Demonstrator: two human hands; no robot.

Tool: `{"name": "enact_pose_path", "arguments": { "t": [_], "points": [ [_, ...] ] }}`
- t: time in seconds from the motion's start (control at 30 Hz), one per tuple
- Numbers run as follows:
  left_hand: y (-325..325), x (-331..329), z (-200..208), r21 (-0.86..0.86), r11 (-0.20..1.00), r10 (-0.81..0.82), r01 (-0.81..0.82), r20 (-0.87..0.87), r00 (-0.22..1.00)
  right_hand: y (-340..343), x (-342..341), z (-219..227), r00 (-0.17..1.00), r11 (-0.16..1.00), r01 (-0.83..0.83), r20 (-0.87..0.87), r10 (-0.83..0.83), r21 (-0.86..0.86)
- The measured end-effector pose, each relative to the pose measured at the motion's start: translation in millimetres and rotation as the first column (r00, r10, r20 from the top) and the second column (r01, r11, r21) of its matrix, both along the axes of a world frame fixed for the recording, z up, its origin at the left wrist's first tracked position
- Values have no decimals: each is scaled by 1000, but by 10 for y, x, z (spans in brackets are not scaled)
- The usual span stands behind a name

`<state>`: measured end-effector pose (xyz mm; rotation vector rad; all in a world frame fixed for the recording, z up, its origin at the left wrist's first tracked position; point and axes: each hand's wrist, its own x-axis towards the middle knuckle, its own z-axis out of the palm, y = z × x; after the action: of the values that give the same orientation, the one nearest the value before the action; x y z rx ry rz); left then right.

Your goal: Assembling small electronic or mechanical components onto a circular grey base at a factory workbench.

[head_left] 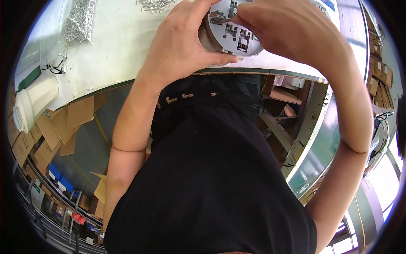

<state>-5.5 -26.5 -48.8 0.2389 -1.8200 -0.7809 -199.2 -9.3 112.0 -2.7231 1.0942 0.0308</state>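
Observation:
My left hand (pixel 175 46) is wrapped around the side of a round, pale grey housing (pixel 231 45), its thumb along the near rim. The housing has several rectangular slots with metal contacts inside, and it is tilted so its slotted inner face shows. My right hand (pixel 296 31) reaches over it from the right, thumb and fingers pinched together at the slotted face. Whatever sits between those fingertips is too small and covered to make out. Left of the housing, at the upper edge, lies a loose pile of small silvery metal pieces (pixel 156 5).
On the white tabletop (pixel 114 46) lies a clear bag of metal pieces (pixel 80 23). A black-wired item (pixel 55 67), a green object (pixel 29 79) and a cream plastic container (pixel 38 99) are near the left edge. Cardboard boxes (pixel 61 122) stand below; a shelf compartment (pixel 285 97) is under the table.

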Motion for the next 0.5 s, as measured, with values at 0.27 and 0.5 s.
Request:
{"name": "enact_pose_path", "arguments": {
  "t": [0.27, 0.5],
  "points": [
    [90, 35, 252, 39, 993, 98, -109, 215, 972, -145, 374, 414, 816, 792, 422, -566, -118, 442],
    [19, 14, -27, -83, 991, 106, -105, 3, 994, -106, 428, 372, 781, 802, 461, -602, -164, 380]
  ]
}}
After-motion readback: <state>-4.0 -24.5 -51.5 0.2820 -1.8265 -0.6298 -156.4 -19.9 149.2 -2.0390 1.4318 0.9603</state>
